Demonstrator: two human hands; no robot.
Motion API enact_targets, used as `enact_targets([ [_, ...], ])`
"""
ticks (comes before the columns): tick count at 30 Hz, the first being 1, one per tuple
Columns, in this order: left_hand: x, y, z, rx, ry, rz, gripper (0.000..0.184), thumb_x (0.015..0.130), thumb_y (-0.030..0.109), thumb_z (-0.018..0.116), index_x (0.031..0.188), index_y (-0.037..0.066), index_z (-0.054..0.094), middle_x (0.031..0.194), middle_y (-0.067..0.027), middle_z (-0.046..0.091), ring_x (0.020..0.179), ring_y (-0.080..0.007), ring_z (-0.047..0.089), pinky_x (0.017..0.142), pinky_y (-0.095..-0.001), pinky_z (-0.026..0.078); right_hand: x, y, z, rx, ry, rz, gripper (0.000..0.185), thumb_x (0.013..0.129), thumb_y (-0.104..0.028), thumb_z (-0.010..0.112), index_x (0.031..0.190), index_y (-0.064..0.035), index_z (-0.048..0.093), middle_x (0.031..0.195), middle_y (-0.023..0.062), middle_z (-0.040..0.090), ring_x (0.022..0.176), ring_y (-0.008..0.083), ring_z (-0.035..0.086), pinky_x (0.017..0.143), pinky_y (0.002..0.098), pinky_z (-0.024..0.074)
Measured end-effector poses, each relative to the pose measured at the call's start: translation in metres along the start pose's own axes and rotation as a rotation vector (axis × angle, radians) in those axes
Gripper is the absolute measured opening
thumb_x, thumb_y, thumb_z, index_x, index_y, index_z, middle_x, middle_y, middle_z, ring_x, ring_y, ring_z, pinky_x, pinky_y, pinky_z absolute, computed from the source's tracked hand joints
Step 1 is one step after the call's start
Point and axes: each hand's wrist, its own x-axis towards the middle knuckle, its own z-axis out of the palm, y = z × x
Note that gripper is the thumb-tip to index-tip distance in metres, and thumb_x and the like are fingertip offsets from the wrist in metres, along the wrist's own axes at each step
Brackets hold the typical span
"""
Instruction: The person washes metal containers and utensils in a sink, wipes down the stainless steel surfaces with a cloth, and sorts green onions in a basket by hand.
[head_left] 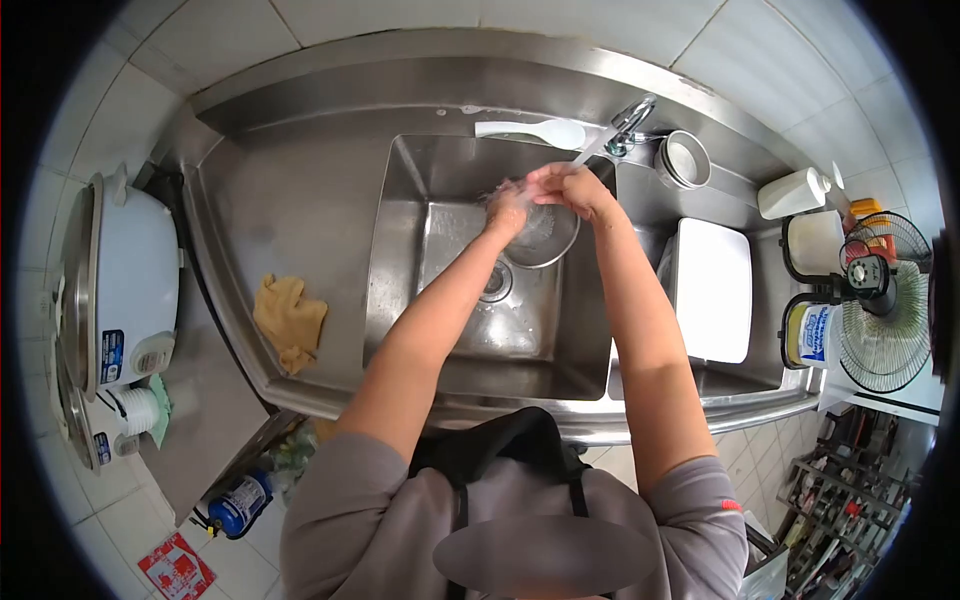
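Note:
My left hand (508,211) is over the deep sink basin (400,250), its fingers smeared by motion and splashing water. Just right of it, my right hand (572,188) is under the stream with curled fingers; whatever they hold, if anything, is hidden. Water runs from the chrome faucet (630,122) onto my hands. Below both hands sits a round metal bowl (545,250), partly covered by them and wet inside. I cannot tell whether either hand touches its rim. The drain (495,284) shows beside the bowl.
A white rice paddle (540,131) lies on the back ledge, near stacked metal bowls (684,160). A white lidded container (713,290) fills much of the right basin. A tan cloth (290,318) lies on the left drainboard. A fan (885,325) stands far right.

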Motion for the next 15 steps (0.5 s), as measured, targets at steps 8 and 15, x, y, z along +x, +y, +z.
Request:
enact_targets([
  [8,-0.045,0.064,-0.099,0.056,-0.069,0.515,0.050,0.070,-0.010,0.041,0.110,0.016,0.058,0.123,-0.0056,0.049,0.121,-0.0268,0.036,0.103,-0.0493,0.017,-0.055,-0.032,-0.051,-0.263,0.284,-0.012,0.018,0.080,-0.014,0.054,0.088,0.0005,0.061,0.075,0.0091,0.061,0.067,0.0158,0.060,0.061,0.0266,0.0507],
  [15,-0.090,0.050,-0.133,0.350,-0.161,0.647,0.041,0.074,0.002,0.049,0.109,0.021,0.057,0.125,0.0033,0.047,0.123,-0.0190,0.034,0.104,-0.0526,0.015,-0.074,-0.010,-0.170,-0.682,1.555,-0.090,0.036,0.074,-0.027,0.060,0.092,0.0028,0.052,0.088,0.0216,0.060,0.081,0.0348,0.058,0.075,0.0412,0.0454],
])
